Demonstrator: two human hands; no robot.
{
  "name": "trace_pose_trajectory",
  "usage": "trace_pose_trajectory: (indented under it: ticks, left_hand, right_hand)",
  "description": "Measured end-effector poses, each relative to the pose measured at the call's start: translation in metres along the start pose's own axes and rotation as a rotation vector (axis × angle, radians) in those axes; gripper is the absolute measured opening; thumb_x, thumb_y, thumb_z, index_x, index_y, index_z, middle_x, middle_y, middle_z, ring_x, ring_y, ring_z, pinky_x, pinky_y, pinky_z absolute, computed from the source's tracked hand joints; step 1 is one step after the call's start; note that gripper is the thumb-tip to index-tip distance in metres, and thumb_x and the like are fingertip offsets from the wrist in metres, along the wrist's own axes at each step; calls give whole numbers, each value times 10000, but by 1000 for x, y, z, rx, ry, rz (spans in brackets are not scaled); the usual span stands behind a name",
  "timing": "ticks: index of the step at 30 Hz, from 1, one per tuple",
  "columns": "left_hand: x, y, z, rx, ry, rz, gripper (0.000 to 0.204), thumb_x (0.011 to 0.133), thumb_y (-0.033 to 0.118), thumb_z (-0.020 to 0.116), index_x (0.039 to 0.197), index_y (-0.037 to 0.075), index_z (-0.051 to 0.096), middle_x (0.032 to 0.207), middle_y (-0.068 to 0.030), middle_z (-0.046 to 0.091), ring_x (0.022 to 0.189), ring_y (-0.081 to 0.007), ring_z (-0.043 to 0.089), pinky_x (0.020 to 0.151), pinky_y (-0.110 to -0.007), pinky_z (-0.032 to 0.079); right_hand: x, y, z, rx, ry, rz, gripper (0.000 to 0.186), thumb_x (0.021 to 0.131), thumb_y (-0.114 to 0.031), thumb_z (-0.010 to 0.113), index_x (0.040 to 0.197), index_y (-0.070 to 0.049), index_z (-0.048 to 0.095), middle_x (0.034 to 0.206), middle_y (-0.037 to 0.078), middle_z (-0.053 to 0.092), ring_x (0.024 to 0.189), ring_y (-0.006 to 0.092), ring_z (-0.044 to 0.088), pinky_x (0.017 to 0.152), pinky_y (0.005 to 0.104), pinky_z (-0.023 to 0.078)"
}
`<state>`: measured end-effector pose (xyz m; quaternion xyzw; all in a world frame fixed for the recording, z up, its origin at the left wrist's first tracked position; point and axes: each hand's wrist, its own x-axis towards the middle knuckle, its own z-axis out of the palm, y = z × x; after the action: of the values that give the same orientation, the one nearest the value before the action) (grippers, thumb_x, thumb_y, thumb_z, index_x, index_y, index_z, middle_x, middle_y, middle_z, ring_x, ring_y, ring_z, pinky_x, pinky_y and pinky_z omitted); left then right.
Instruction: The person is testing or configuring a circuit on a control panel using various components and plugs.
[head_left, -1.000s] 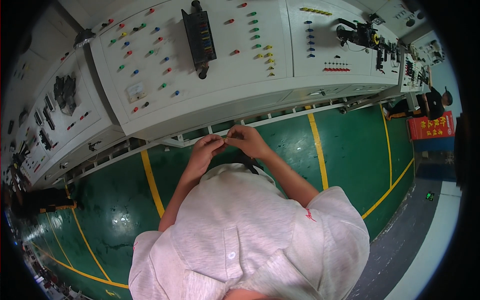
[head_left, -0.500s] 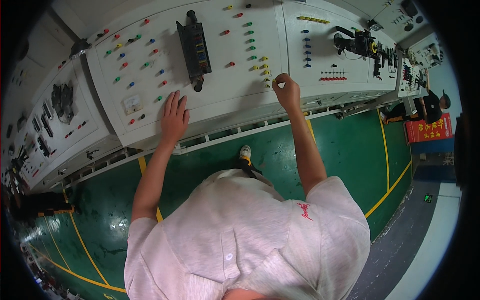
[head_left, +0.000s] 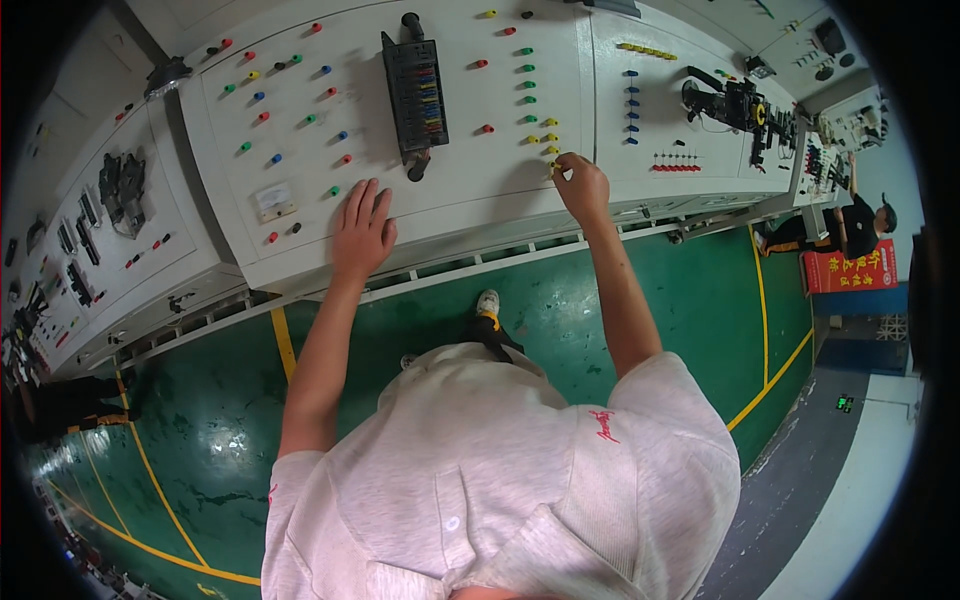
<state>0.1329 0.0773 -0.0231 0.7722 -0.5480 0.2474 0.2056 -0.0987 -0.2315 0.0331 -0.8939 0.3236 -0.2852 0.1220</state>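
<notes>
Fingers [head_left: 570, 159] of the right hand [head_left: 588, 192] pinch a yellow piece [head_left: 554, 166] — left hand [head_left: 360, 240] flat, outstretched, empty.

The shirt [head_left: 430, 430] has curly red writing [head_left: 603, 425] near its right shoulder. Ahead of the shirt and to its right is a red sign [head_left: 850, 268] with big yellow writing. To the shirt's right, a little green sign [head_left: 845, 403] glows on the grey wall [head_left: 820, 425], too tiny to read. Ahead of the shirt and to its left, a white dial [head_left: 275, 201] sits on the tabletop [head_left: 475, 197], its marks too small.
</notes>
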Motion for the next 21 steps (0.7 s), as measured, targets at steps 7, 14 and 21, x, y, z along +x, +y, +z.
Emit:
trace_pose_trajectory:
  ticks: [7, 14, 21]
  left_hand:
    - [-1, -2, -1, -18, -15, -14, 462, 897, 255, 548, 1334, 113, 509, 1453, -104, 415, 1365, -287, 359, 1088, -442, 335]
    - [-3, -1, -5, -24, 52, 12, 449, 857, 220, 577, 1287, 98, 531, 1407, -109, 456, 1337, -283, 393, 1065, -433, 375]
    - [-3, 1, -7, -43, 44, 16, 452, 862, 214, 571, 1293, 89, 524, 1408, -118, 453, 1334, -287, 394, 1074, -439, 363]
  right_hand:
    - [3, -4, 5, -170, -13, -21, 114, 795, -183, 671, 836, -77, 657, 840, 123, 672, 743, 343, 639, 652, 432, 514]
    - [-1, -13, 3, -150, -28, 127, 286, 873, -307, 645, 794, -33, 665, 753, 162, 670, 723, 367, 645, 640, 436, 514]
    - [0, -10, 14, -333, -4, 155, 426, 937, -383, 537, 730, -35, 670, 697, 177, 658, 658, 378, 645, 591, 455, 512]
